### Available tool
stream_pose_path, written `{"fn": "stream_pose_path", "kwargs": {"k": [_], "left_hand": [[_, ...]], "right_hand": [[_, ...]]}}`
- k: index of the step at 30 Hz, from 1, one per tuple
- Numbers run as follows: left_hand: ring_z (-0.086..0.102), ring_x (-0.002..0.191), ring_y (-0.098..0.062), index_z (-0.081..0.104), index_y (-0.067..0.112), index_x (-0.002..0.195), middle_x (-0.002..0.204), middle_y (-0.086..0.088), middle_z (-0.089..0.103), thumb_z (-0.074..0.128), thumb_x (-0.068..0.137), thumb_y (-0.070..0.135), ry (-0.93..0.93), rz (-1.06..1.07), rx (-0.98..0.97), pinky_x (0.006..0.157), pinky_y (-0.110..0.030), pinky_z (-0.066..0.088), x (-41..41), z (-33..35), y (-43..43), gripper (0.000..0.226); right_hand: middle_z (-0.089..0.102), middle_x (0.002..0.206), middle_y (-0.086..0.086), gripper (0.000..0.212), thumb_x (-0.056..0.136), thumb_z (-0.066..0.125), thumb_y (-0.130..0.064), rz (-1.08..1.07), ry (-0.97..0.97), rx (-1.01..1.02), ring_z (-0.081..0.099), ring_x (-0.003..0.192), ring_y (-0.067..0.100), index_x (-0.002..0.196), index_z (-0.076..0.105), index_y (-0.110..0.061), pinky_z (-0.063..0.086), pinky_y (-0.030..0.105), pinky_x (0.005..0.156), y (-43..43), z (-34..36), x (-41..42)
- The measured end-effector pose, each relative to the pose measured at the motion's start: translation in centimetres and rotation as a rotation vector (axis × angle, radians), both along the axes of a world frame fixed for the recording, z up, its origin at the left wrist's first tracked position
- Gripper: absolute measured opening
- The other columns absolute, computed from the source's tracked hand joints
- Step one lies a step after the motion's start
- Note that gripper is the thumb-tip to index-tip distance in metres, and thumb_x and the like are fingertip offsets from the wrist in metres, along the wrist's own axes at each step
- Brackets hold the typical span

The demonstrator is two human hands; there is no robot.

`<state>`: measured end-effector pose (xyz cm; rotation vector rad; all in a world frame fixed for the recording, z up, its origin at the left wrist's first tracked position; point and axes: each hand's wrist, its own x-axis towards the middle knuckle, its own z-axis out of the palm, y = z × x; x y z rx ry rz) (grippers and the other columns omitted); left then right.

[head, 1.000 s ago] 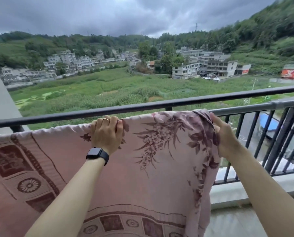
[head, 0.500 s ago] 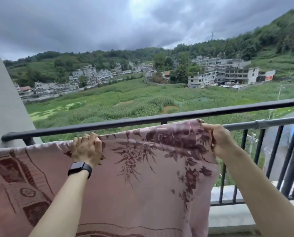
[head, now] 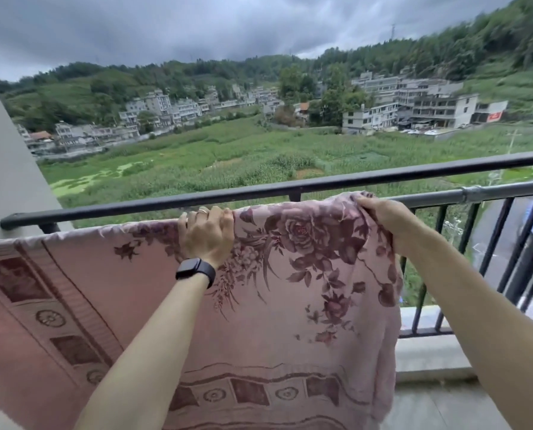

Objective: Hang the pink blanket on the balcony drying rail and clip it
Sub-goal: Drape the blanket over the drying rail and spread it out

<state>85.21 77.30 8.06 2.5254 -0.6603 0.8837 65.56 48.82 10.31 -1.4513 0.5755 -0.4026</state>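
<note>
**At the balcony rail: blanket held along its top edge**

Along the balcony railing, your pink blanket [head: 290, 305] hangs in front of you, its top edge level with the lower grey rail [head: 476, 193] and just below the black drying rail [head: 259, 192]. Whether the fabric is draped over the lower rail cannot be told; the blanket hides it.

Your left hand [head: 207, 235] sits mid-edge, fingers [head: 203, 214] curled over the top hem and clenched on it. Black watch [head: 195, 270] on that wrist, ring on one finger.

Your right hand [head: 383, 217] grasps the blanket's right corner, bunching the cloth where it meets the grey rail.

Blanket's left part runs out of view at the frame edge. Floral print near your hands, border pattern lower down.
</note>
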Motion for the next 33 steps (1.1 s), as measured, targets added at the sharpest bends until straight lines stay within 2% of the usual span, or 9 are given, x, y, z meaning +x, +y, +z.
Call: {"fn": "stream_pose_path", "kwargs": {"k": [5, 8, 12, 17, 21, 24, 26, 29, 33], "left_hand": [[0.058, 0.088, -0.031, 0.068, 0.011, 0.094, 0.088, -0.015, 0.070, 0.030, 0.098, 0.040, -0.087, -0.014, -0.048, 0.093, -0.044, 0.035, 1.0, -0.8, -0.1, 0.048], [0.058, 0.088, -0.033, 0.067, 0.010, 0.091, 0.086, -0.016, 0.070, 0.033, 0.097, 0.036, -0.100, -0.011, -0.090, 0.092, -0.045, 0.034, 1.3, -1.0, -0.4, 0.043], [0.057, 0.090, -0.033, 0.067, 0.010, 0.093, 0.089, -0.017, 0.070, 0.031, 0.096, 0.036, -0.079, 0.013, -0.117, 0.094, -0.046, 0.032, 2.0, -1.2, 0.1, 0.044], [0.056, 0.088, -0.034, 0.067, 0.009, 0.090, 0.088, -0.016, 0.068, 0.029, 0.094, 0.033, -0.071, 0.063, -0.066, 0.093, -0.047, 0.033, 1.0, -0.7, -0.7, 0.046], [0.056, 0.090, -0.033, 0.066, 0.012, 0.091, 0.090, -0.014, 0.069, 0.030, 0.094, 0.035, -0.049, 0.042, -0.099, 0.093, -0.046, 0.033, 1.4, -0.8, -0.3, 0.043], [0.056, 0.092, -0.032, 0.063, 0.012, 0.095, 0.092, -0.015, 0.070, 0.028, 0.095, 0.037, -0.027, 0.017, -0.118, 0.091, -0.045, 0.033, 1.5, -0.8, -0.1, 0.043], [0.056, 0.090, -0.033, 0.064, 0.010, 0.096, 0.092, -0.017, 0.069, 0.024, 0.094, 0.039, -0.028, 0.035, -0.115, 0.089, -0.045, 0.034, 1.6, -0.7, 0.2, 0.048], [0.056, 0.089, -0.036, 0.065, 0.008, 0.097, 0.089, -0.021, 0.068, 0.020, 0.093, 0.040, -0.047, 0.051, -0.056, 0.086, -0.047, 0.036, 1.6, -0.6, 0.5, 0.056], [0.056, 0.095, -0.039, 0.063, 0.010, 0.093, 0.095, -0.025, 0.068, 0.023, 0.088, 0.037, 0.021, 0.189, -0.092, 0.097, -0.050, 0.034, 0.4, 0.1, -1.1, 0.049]], "right_hand": [[0.079, 0.078, -0.002, 0.018, 0.073, 0.080, -0.049, -0.308, -0.208, -0.181, 0.077, 0.071, 0.018, 0.084, 0.081, -0.034, 0.061, 0.026, 0.059, -2.9, 1.7, -3.1], [0.076, 0.109, 0.011, 0.032, 0.087, 0.067, -0.046, -0.123, -0.283, 0.078, 0.074, 0.098, 0.030, 0.107, 0.076, -0.023, 0.059, 0.045, 0.089, -3.5, -1.9, -2.8], [0.061, 0.132, 0.031, 0.062, 0.102, 0.026, -0.044, 0.153, -0.401, 0.581, 0.061, 0.121, 0.045, 0.134, 0.057, -0.001, 0.056, 0.053, 0.092, -3.0, -6.2, -3.0], [0.067, 0.122, 0.026, 0.055, 0.096, 0.032, -0.032, 0.271, -0.324, 0.424, 0.065, 0.113, 0.040, 0.117, 0.070, 0.002, 0.055, 0.049, 0.096, -1.7, -3.8, -1.9], [0.068, 0.106, 0.020, 0.040, 0.095, 0.038, -0.018, 0.318, -0.261, 0.326, 0.065, 0.097, 0.032, 0.117, 0.063, 0.004, 0.055, 0.043, 0.090, -1.7, -1.4, -1.5], [0.067, 0.101, 0.020, 0.041, 0.095, 0.035, -0.011, 0.142, -0.275, 0.209, 0.066, 0.095, 0.033, 0.124, 0.059, 0.007, 0.054, 0.048, 0.094, -3.9, 0.6, -2.2], [0.066, 0.095, 0.016, 0.041, 0.094, 0.035, -0.013, -0.124, -0.353, 0.234, 0.068, 0.091, 0.029, 0.116, 0.065, 0.003, 0.059, 0.049, 0.089, -7.2, 1.1, -3.7], [0.068, 0.076, 0.004, 0.026, 0.088, 0.045, -0.013, -0.539, -0.375, 0.189, 0.068, 0.066, 0.015, 0.079, 0.069, -0.009, 0.056, 0.027, 0.055, -11.4, -0.7, -7.2], [0.068, 0.057, 0.001, 0.052, 0.097, 0.039, -0.016, -0.099, -0.390, 0.257, 0.063, 0.045, 0.007, 0.060, 0.076, -0.011, 0.052, 0.018, 0.042, -11.6, -4.3, -9.5]]}}
